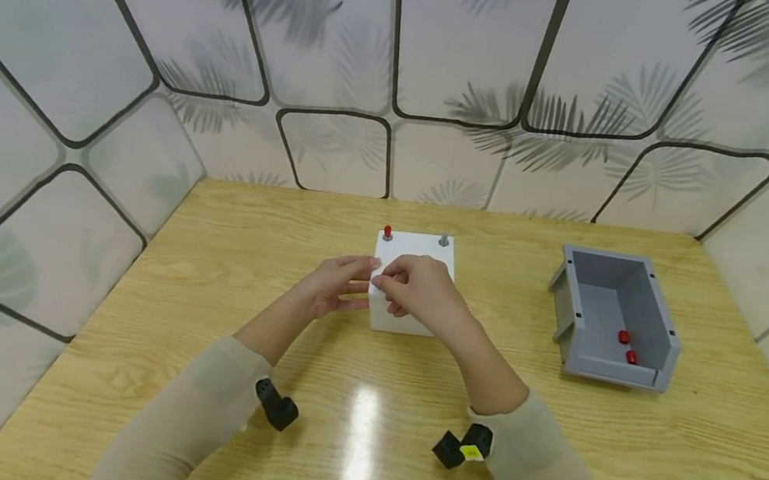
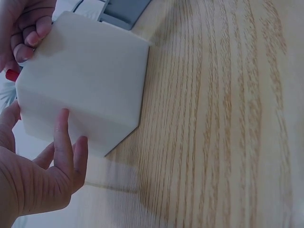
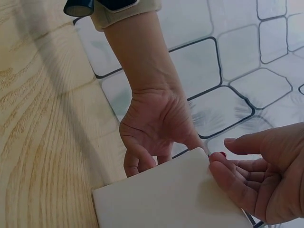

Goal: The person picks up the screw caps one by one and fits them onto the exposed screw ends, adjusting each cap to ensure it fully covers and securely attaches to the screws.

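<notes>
A white box (image 1: 404,323) stands on the table, with a red cap (image 1: 388,232) on the post at its back left corner and a bare grey post (image 1: 444,240) at its back right. My right hand (image 1: 422,287) is over the front left of the box top, pinching a small red cap (image 2: 12,75) between thumb and fingers. My left hand (image 1: 337,286) touches the left side of the box, its fingers (image 2: 62,137) fairly straight against the wall. What lies under the right hand is mostly hidden in the head view.
To the right stands a grey open-front bin (image 1: 576,323) with two red caps (image 1: 624,336) in it. A patterned curtain (image 1: 468,45) borders the wooden table (image 1: 242,256) at the back and both sides.
</notes>
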A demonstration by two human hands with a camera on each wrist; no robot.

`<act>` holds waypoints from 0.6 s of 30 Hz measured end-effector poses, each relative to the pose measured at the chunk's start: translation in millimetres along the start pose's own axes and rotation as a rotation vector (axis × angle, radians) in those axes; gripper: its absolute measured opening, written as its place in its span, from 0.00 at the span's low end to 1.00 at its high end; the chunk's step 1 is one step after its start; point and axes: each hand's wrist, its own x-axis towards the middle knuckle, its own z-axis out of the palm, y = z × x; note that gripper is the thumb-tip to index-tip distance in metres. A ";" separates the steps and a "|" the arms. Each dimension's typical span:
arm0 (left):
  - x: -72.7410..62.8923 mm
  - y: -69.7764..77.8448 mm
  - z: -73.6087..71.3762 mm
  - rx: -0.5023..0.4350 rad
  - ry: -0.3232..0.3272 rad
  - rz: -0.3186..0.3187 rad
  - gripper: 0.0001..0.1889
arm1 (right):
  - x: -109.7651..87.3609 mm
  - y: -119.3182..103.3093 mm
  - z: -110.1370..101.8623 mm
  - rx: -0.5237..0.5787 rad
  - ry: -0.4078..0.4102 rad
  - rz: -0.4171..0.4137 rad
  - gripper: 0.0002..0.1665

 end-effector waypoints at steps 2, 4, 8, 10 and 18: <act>-0.1 -0.4 -0.5 -0.001 -0.002 -0.001 0.32 | -1.0 0.6 -0.4 0.033 -0.006 0.012 0.13; -0.1 -0.9 -0.7 -0.004 -0.002 -0.003 0.32 | -1.8 1.9 -0.4 0.048 -0.004 0.013 0.14; -0.9 -1.5 -1.4 -0.001 -0.010 -0.003 0.32 | -3.1 4.7 0.9 0.055 0.012 -0.001 0.14; -1.0 -1.4 -1.7 0.001 -0.009 -0.005 0.32 | -4.2 5.7 1.5 0.062 0.023 -0.012 0.14; -1.9 0.7 -0.9 0.013 -0.008 0.003 0.31 | -11.4 8.2 1.3 0.109 0.087 -0.046 0.13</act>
